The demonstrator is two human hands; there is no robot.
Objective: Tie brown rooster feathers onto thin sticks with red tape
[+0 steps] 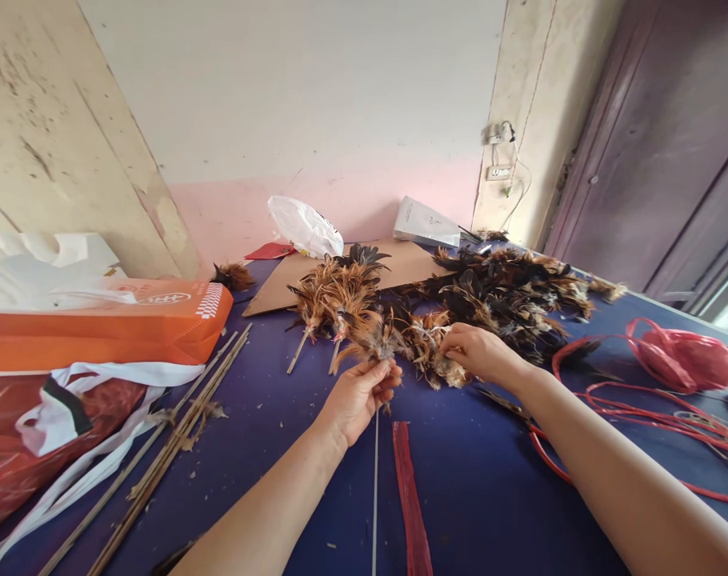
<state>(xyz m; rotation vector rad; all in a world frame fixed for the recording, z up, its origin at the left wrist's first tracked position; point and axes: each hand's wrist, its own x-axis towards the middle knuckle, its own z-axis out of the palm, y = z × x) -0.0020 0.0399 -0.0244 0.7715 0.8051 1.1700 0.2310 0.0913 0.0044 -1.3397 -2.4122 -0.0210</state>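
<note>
My left hand (358, 396) is closed around a small bunch of orange-brown feathers (367, 340) bound to a thin stick (374, 488) that runs down toward me. My right hand (478, 352) is pinched on loose feathers at the near edge of a large dark feather pile (508, 292). Two finished feather bundles on sticks (328, 300) lie just beyond my left hand. A flat red plastic strip (409, 496) lies on the blue table surface (268, 400) between my forearms.
Several thin bamboo sticks (172, 440) lie at the left beside an orange bag (112, 320) and a red-and-white plastic bag (46, 432). Pink-red raffia string (676, 360) coils at the right. Cardboard (316, 276), a white plastic bag (304, 228) and a white packet (427, 222) sit by the wall.
</note>
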